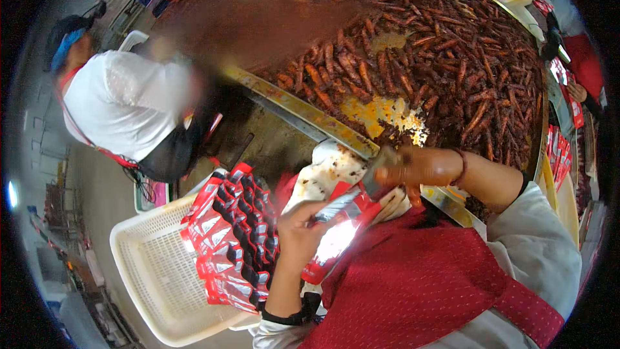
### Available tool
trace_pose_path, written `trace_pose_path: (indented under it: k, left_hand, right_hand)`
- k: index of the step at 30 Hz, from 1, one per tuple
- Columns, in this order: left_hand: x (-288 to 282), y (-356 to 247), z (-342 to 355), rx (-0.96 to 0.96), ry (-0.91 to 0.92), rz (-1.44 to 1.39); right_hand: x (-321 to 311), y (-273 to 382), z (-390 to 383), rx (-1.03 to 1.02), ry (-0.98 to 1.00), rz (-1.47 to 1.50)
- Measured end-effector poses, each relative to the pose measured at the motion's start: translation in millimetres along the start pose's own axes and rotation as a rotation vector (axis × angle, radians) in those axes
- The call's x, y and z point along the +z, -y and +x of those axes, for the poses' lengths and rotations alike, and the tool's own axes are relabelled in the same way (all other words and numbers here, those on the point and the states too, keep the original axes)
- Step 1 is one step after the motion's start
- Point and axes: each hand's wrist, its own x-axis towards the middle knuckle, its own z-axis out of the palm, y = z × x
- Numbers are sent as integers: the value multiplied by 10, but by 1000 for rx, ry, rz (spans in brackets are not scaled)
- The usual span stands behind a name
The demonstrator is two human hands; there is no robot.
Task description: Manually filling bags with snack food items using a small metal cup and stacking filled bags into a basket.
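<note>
Left hand has a grip on one red-and-silver foil pouch, can't tell the right hand's, similar pouches already partly fill the white plastic basket, tons of saucy brown sticks left.

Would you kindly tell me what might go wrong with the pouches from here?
The red-and-silver pouch might slip from the left fingers, with the right hand close at its upper end.
The pouches crowded along one side of the white basket might topple toward its other side.
</note>
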Motion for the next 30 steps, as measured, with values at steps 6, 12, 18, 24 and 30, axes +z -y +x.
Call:
trace_pose_path:
  k: [6,12,18,24,30]
  left_hand:
    - [349,-100,118,-111,233,-269]
    - [86,-92,205,-275,59,-642]
    - [122,-155,243,-235,-34,-552]
    - [110,-35,330,-268,97,-440]
    - [271,-252,681,-191,363,-323]
  right_hand:
    - [143,58,89,-616,-70,-801]
    - [-1033,-369,1401,-361,-727,-388]
    - [-1509,-1463,2367,-39,-934,-815]
    - [-1468,-772,900,-119,-549,486]
    - [-1212,253,-264,-353,-96,-78]
